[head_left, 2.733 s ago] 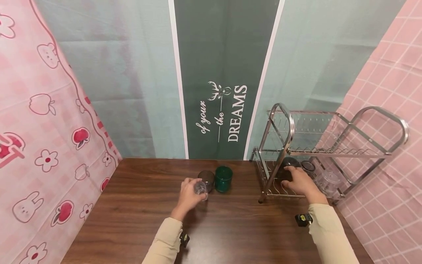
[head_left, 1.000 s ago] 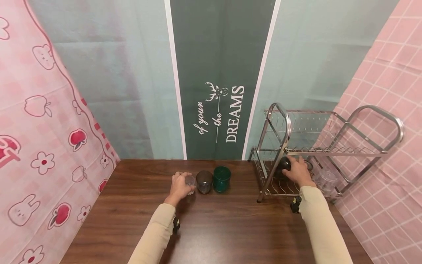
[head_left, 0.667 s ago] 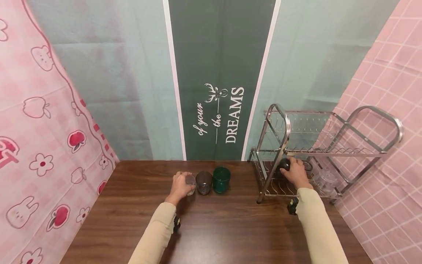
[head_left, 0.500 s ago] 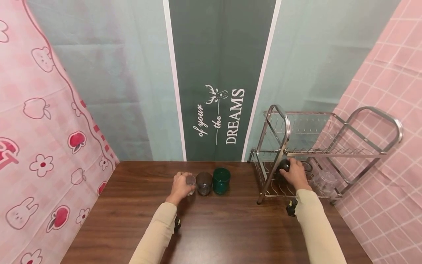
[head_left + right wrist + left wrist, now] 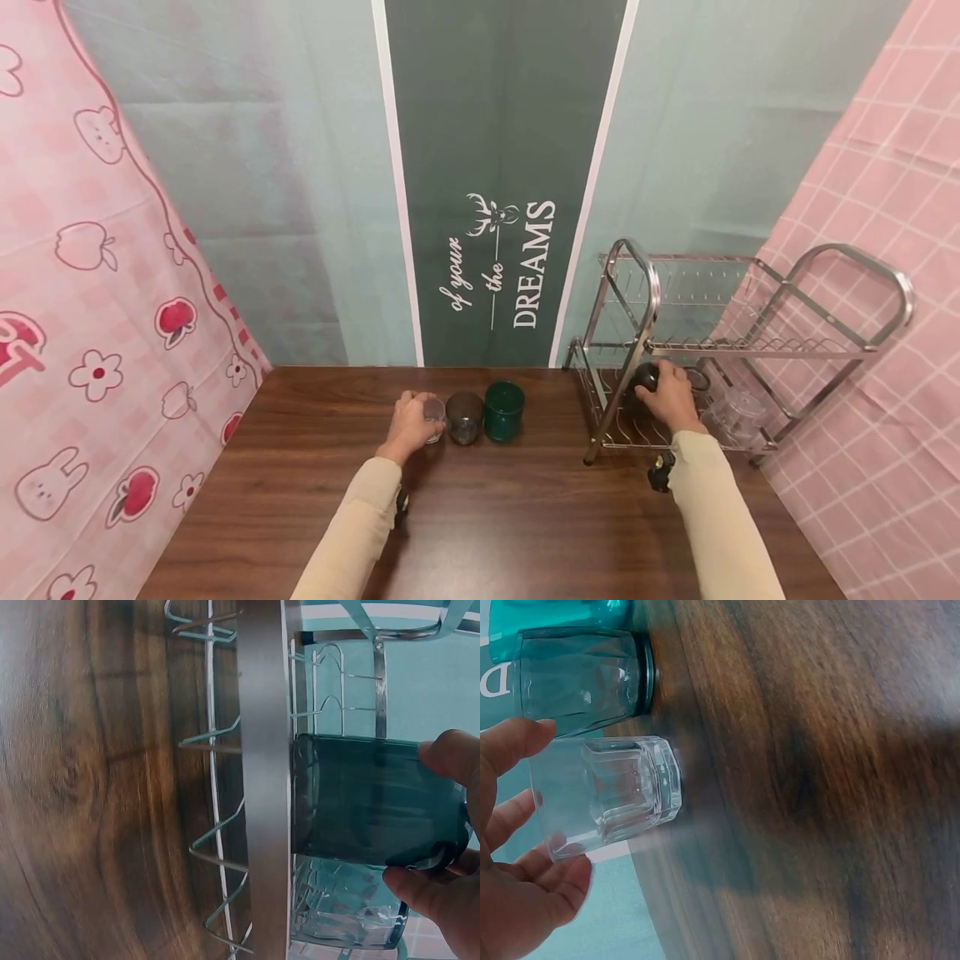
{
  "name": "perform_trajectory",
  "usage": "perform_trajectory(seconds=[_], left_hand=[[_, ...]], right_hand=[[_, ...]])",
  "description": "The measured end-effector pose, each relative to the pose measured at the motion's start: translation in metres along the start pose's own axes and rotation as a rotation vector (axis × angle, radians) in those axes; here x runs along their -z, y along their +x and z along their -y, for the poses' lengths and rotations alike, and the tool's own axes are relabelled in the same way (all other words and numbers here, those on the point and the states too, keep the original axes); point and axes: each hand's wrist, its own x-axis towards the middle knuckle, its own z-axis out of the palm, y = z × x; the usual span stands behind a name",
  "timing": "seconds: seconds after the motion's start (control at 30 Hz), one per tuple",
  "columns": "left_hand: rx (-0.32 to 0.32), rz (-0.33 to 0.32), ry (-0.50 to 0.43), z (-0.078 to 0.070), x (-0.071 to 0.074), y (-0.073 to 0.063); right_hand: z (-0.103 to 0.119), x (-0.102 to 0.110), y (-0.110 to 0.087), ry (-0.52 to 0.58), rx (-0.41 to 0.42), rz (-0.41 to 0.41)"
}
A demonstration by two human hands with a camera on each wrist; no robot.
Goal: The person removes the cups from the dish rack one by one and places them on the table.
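Observation:
My left hand [image 5: 409, 427] grips a clear glass [image 5: 619, 791] near its rim, thumb on one side and fingers on the other. That glass is upright at the tabletop, just left of a smoky grey glass [image 5: 465, 418]. A green glass [image 5: 504, 412] stands right of the smoky one. Over at the rack, my right hand [image 5: 670, 397] holds a dark glass [image 5: 367, 802] by its upper end, between thumb and fingers. The dark glass stands on the lower tier of the metal dish rack [image 5: 651, 287], seemingly mouth down. Its lower part is partly hidden by the rack's post in the head view.
Further right on the lower tier are a clear glass vessel [image 5: 744, 412] and a dark-rimmed glass [image 5: 699, 380]. The rack's upper tier and side posts rise around my right hand. Cloth hangings [image 5: 315, 208] surround the wooden table [image 5: 495, 517].
My left hand has carried the clear glass leftward, from in front of the smoky glass to beside it. My right hand has taken hold of the dark glass. Both are nearly still over the last half second.

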Motion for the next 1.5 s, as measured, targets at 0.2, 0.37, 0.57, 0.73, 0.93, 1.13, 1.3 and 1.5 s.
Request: perform_trajectory(seconds=[0.2,0.37,0.57,0.73,0.93,1.13,1.3,1.5], left_hand=[[0.0,0.024,0.01,0.0,0.002,0.002],[0.002,0.069,0.02,-0.002,0.008,0.003],[-0.019,0.045,0.032,-0.007,0.02,0.001],[-0.029,0.052,0.069,-0.008,0.019,0.0],[-0.073,0.023,0.119,-0.013,0.018,-0.006],[-0.09,-0.021,0.202,-0.018,0.022,-0.012],[-0.086,-0.016,0.249,-0.025,0.021,-0.015],[-0.101,-0.01,0.275,-0.035,0.018,-0.021]], right_hand=[[0.001,-0.001,0.0,0.022,-0.018,0.0],[0.004,0.002,-0.002,0.021,0.014,-0.018],[0.012,0.009,-0.003,0.037,0.072,-0.075],[0.015,0.008,-0.004,0.022,0.071,-0.067],[0.014,0.008,-0.015,0.014,0.077,-0.13],[0.012,0.011,-0.027,-0.006,0.08,-0.131],[0.014,0.014,-0.035,-0.013,0.076,-0.118],[0.018,0.02,-0.044,-0.014,0.08,-0.131]])
